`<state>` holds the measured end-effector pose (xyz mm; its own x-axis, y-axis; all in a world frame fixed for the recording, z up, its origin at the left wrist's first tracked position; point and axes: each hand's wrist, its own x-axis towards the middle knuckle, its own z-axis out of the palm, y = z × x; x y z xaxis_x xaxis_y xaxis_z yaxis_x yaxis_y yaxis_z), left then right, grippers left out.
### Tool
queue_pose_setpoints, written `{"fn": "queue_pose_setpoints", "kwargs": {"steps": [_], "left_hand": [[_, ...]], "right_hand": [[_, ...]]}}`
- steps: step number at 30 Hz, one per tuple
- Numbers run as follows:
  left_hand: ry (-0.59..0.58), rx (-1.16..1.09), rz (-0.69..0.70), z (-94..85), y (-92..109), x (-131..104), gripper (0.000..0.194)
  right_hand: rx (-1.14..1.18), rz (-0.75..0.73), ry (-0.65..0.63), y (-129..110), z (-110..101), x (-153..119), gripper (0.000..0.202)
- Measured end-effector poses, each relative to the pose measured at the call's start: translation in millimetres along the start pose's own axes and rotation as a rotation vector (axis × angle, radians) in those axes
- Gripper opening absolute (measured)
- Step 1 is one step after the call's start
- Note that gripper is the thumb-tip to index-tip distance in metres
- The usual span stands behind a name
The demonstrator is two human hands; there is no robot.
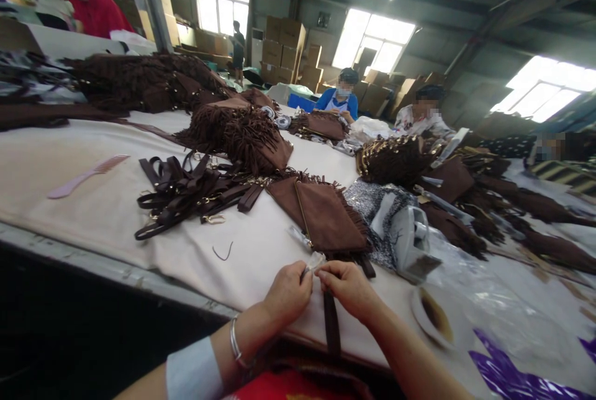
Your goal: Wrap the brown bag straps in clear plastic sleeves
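Observation:
My left hand (289, 289) is closed on a small whitish, clear plastic piece (316, 260). Facing it, my right hand (350, 288) pinches at the edge of that same piece with thumb and fingertips. Below the right fingers, a dark brown strap (331, 322) hangs toward the table's front edge. Just beyond both hands lies a brown fringed pouch (330, 217) with a gold zipper along one side. To its left is a heap of dark straps (193, 192) with gold clasps. The exact shape of the plastic piece is partly hidden by my fingers.
A pink comb (88, 177) and a dark thread (223, 252) lie on the pale table cover (116, 220). Fringed bags (239, 133) are piled behind. At right are a tape dispenser (412, 241), a tape roll (434, 314) and clear plastic (507, 307). Several people sit across the table.

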<state>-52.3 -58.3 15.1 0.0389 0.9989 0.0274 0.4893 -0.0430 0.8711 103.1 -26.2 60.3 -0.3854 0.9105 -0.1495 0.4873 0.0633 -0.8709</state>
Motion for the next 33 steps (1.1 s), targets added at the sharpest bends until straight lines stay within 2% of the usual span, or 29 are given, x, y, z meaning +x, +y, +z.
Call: {"fn": "queue_pose_setpoints", "kwargs": {"steps": [9, 13, 17, 21, 27, 33], "left_hand": [[-0.006, -0.073, 0.015, -1.4, -1.0, -0.6, 0.026], [-0.023, -0.144, 0.025, -5.3, 2.0, -1.0, 0.025], [-0.074, -0.216, -0.026, -9.1, 2.6, -0.2, 0.025], [-0.063, -0.276, -0.106, -10.2, 0.5, 2.4, 0.025], [-0.095, -0.315, -0.216, -10.1, 3.0, 4.7, 0.028], [-0.124, -0.414, -0.296, -3.8, 1.3, 6.6, 0.024]], "right_hand": [[-0.053, -0.09, 0.058, 5.3, 6.4, 3.4, 0.029], [-0.108, -0.144, 0.044, 9.9, 8.9, 7.4, 0.031], [-0.103, -0.175, 0.019, 10.9, 9.8, 5.8, 0.034], [-0.055, -0.163, 0.009, 8.2, 6.9, -4.5, 0.045], [0.07, -0.043, -0.103, -0.4, 2.7, -23.2, 0.082], [0.282, 0.066, -0.234, -13.8, 15.5, -25.9, 0.096]]}}
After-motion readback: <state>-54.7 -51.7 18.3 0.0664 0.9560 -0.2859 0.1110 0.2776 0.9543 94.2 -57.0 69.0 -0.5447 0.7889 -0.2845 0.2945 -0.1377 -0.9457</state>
